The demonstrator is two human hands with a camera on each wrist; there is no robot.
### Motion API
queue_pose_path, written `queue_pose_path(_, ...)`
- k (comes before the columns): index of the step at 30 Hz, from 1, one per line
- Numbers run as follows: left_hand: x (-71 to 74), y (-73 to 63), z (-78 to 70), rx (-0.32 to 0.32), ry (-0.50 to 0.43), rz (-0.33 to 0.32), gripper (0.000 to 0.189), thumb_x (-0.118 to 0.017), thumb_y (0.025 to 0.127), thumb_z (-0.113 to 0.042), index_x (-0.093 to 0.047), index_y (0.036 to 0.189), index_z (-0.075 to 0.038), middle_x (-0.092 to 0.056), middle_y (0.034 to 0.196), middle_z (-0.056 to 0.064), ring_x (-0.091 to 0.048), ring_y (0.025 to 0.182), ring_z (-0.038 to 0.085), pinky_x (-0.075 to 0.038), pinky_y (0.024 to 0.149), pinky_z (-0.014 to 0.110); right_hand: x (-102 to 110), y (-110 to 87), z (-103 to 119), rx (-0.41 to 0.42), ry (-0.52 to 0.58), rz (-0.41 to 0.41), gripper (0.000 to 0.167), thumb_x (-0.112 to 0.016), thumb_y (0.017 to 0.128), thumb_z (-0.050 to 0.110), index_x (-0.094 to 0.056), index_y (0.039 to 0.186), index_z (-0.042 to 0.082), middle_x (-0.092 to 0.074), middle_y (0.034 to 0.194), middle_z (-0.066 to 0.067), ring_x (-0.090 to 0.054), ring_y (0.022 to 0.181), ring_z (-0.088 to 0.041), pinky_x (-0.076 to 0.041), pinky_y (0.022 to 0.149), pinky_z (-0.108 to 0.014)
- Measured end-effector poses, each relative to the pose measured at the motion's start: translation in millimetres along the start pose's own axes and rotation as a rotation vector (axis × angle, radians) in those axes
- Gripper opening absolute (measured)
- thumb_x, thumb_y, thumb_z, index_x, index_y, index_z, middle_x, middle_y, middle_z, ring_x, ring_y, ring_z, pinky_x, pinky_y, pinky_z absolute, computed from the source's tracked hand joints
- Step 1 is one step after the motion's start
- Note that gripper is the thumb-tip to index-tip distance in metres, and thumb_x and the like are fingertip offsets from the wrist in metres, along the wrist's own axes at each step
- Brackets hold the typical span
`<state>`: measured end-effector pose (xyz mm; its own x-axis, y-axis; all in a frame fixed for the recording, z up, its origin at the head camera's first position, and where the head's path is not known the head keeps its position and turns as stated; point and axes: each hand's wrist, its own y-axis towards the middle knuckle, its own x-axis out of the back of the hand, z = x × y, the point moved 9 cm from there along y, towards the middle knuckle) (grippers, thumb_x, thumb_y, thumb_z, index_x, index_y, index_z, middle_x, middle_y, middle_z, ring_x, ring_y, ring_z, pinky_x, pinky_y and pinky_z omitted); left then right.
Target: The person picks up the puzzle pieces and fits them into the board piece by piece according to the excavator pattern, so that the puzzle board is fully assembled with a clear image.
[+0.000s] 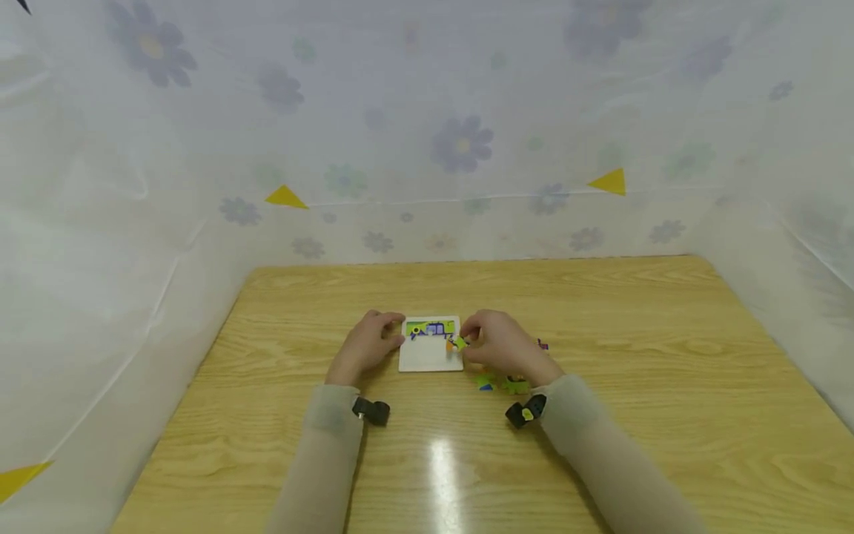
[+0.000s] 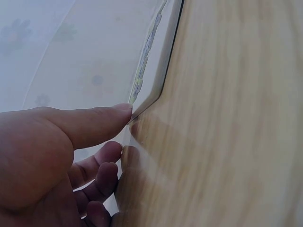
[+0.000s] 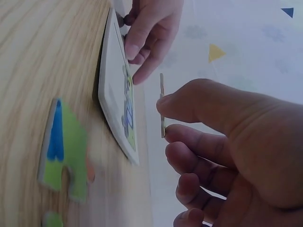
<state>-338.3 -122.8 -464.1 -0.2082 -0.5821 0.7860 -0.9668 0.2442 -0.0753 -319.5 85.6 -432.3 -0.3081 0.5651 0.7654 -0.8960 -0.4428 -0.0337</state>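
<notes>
Right wrist view shows the right hand (image 3: 251, 156) with thumb and forefinger pinching a puzzle piece (image 3: 163, 125), the other fingers bent below. Just beyond those fingertips, apart from the piece, lies the white tray (image 1: 420, 361), joined pieces (image 1: 434, 329) along its far side. Across it, the left hand's (image 1: 363, 347) thumb and forefinger spread, touching the edge. Loose pieces (image 1: 516, 385) lie on the table (image 1: 427, 289), closer to the person than the right fingers. That pinch looks slight; a twist could drop the piece, and a hard push might slide the tray.
</notes>
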Motion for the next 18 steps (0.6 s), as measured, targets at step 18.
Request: queue_pose_path(18, 2.1, 1.1, 0.7, 0.001, 0.024, -0.017, 0.041, -0.067, 0.096, -0.025, -0.06, 0.136, -0.018, -0.054, 0.116, 0.008, -0.055, 0.101, 0.025, -0.046, 0.09, 0.045, -35.1, 33.7, 37.1, 0.034, -0.111, 0.008, 0.027, -0.078, 0.081, 0.017, -0.074, 0.106, 0.007, -0.064, 0.096, 0.0, -0.057, 0.087, -0.014, -0.049, 0.082, -0.035)
